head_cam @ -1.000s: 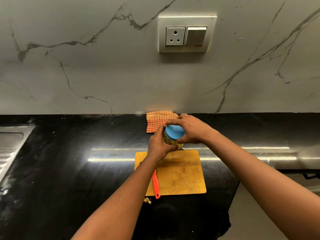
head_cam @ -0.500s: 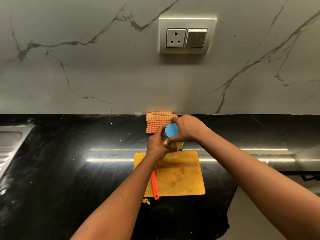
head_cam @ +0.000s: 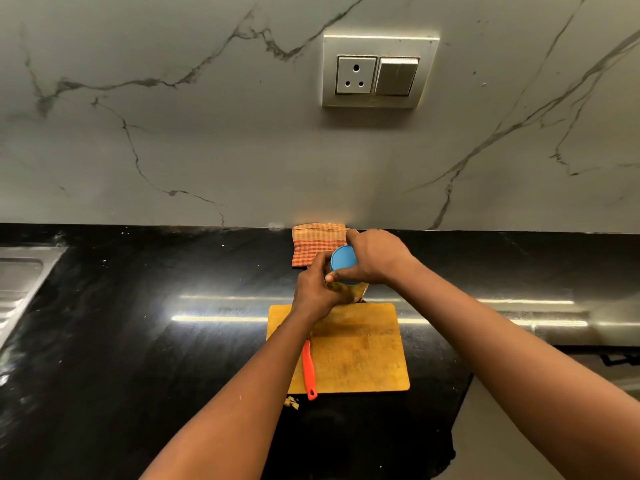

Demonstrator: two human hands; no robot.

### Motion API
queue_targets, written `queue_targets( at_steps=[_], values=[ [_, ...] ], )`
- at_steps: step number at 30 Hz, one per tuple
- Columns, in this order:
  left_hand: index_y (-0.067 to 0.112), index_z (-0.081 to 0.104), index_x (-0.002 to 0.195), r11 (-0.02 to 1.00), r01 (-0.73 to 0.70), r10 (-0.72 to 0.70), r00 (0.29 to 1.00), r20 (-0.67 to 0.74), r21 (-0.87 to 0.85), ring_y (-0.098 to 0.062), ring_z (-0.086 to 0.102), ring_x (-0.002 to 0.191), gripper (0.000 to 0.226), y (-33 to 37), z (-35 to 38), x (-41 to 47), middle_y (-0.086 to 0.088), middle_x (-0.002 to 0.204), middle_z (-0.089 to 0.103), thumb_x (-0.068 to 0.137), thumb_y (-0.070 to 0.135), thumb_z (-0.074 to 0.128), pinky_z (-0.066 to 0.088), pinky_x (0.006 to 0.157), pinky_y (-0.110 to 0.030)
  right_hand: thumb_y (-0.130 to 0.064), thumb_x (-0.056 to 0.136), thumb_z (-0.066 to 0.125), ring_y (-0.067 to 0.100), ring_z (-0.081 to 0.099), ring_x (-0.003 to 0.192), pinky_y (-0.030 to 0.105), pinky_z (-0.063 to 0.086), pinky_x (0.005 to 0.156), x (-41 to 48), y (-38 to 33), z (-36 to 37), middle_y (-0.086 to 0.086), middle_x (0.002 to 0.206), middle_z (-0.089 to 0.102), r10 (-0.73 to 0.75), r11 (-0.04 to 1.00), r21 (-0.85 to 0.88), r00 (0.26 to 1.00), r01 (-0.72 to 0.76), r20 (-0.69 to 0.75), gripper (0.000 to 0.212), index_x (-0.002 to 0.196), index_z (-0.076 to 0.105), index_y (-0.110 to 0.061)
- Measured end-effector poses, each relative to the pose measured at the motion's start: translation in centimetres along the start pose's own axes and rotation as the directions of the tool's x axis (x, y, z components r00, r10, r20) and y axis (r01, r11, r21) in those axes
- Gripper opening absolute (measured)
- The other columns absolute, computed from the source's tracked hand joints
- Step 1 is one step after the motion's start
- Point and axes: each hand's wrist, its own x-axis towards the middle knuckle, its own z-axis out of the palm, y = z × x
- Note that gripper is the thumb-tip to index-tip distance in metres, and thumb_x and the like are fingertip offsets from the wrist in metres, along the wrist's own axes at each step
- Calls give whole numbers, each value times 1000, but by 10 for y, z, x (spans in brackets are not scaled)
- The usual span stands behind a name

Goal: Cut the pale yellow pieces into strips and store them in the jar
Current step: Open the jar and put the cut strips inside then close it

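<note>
A clear jar (head_cam: 353,293) holding pale yellow strips stands at the far edge of the wooden cutting board (head_cam: 360,351). My left hand (head_cam: 315,292) wraps around the jar's body. My right hand (head_cam: 375,256) grips the blue lid (head_cam: 343,260) on top of the jar. An orange-handled knife (head_cam: 308,370) lies on the board's left side, its blade hidden under my left forearm. A few pale yellow scraps (head_cam: 291,402) lie on the black counter just off the board's near left corner.
An orange checked cloth (head_cam: 313,243) lies against the marble wall behind the jar. A steel sink drainboard (head_cam: 17,289) is at the far left. The black counter (head_cam: 138,341) ends at a drop on the near right. A wall socket (head_cam: 377,72) sits above.
My right hand has turned further around the blue lid, its fingers now covering more of it. The jar and my left hand have stayed in place.
</note>
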Motion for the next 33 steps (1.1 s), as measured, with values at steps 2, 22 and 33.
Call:
queue_targets(
  at_steps=[2,22,33],
  values=[
    [30,47,128,1000,3,-3,1000,1,12,-9,59,104,87,0,-1,1,10,115,61,55,25,94,52,80,-19,-62,68,77,27,53,117,39,50,93,1,1,-10,9,135,49,-66,997,53,991,60,116,95,145,34,-27],
    [28,46,130,1000,10,-10,1000,3,24,-8,57,103,88,2,1,0,14,115,57,56,25,94,47,78,-11,-22,74,78,22,57,109,33,52,87,-8,-12,-12,5,124,58,-114,993,48,991,111,68,69,137,50,-24],
    [29,47,126,999,-41,39,999,37,32,2,56,93,82,3,0,2,22,105,54,59,24,92,46,70,-6,-42,77,73,15,50,90,28,50,80,-11,-6,-6,9,116,57,-100,992,80,995,100,-7,64,133,51,-19]
  ],
)
